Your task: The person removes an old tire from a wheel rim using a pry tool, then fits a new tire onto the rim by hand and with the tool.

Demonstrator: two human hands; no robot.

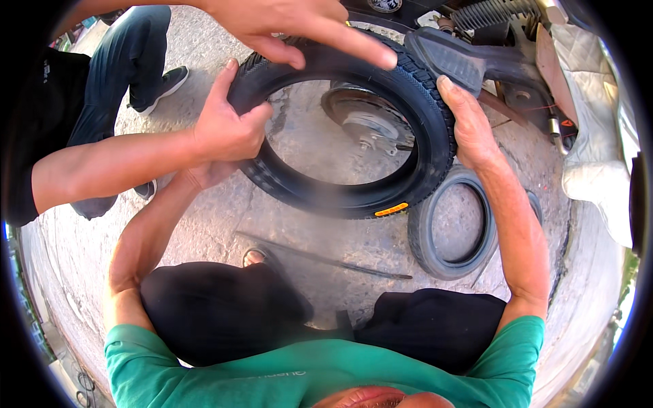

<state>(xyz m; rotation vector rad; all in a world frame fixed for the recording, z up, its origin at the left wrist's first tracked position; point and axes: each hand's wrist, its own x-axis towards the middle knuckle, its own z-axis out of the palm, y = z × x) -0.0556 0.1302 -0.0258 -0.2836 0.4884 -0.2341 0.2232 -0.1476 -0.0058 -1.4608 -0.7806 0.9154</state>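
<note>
Tyre (pixel 434 139) faces the wearer (pixel 326 367), its longer span running left-right.

Bright daylight, hazy smudge over the tire (pixel 340 200) — bowed edges, black fisheye rim

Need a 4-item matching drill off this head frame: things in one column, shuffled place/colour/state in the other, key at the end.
Things
1. Large black tire
2. Smaller grey tire
3. Thin rod
4. Label

Place, colour or state
A. Orange, on a black sidewall
B. Straight, lying on the ground ahead of the wearer's knees
C. Held up, the wearer's right hand at its edge
D. Ring-shaped, on the ground, beside the wearer's right forearm in the picture

Pairs: 1-C, 2-D, 3-B, 4-A
</note>
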